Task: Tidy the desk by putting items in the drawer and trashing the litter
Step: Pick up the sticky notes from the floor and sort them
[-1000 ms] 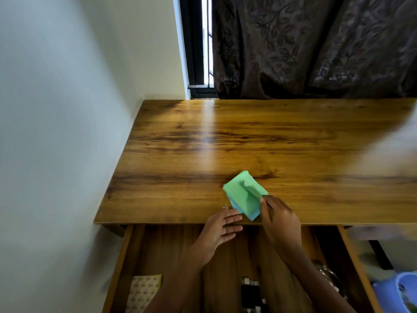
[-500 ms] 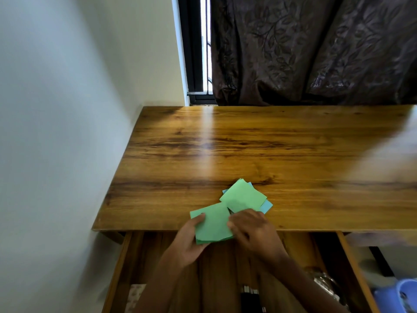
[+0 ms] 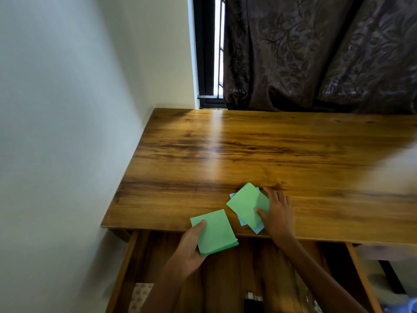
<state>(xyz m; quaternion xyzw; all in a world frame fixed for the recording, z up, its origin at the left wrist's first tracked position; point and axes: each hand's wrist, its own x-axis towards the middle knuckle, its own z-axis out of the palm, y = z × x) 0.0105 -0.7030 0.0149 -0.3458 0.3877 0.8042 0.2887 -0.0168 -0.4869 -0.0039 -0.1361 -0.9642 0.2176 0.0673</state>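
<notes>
My left hand (image 3: 188, 249) grips a green pad of paper (image 3: 215, 232) at the desk's front edge, half over the open drawer (image 3: 228, 276). My right hand (image 3: 276, 214) pinches a second green pad (image 3: 247, 203) lying on the wooden desk (image 3: 259, 154), thumb on top and fingers at its right side. Blue paper (image 3: 257, 229) pokes out under that pad.
A patterned pad (image 3: 141, 294) and a dark object (image 3: 253, 301) lie in the drawer. A white wall runs along the left; a dark curtain (image 3: 316, 53) hangs behind the desk. The rim of a blue bin (image 3: 408, 306) shows at bottom right.
One green pad has been split off the pile and drawn to the front edge by my left hand. My right hand has moved back onto the pad left on the desk.
</notes>
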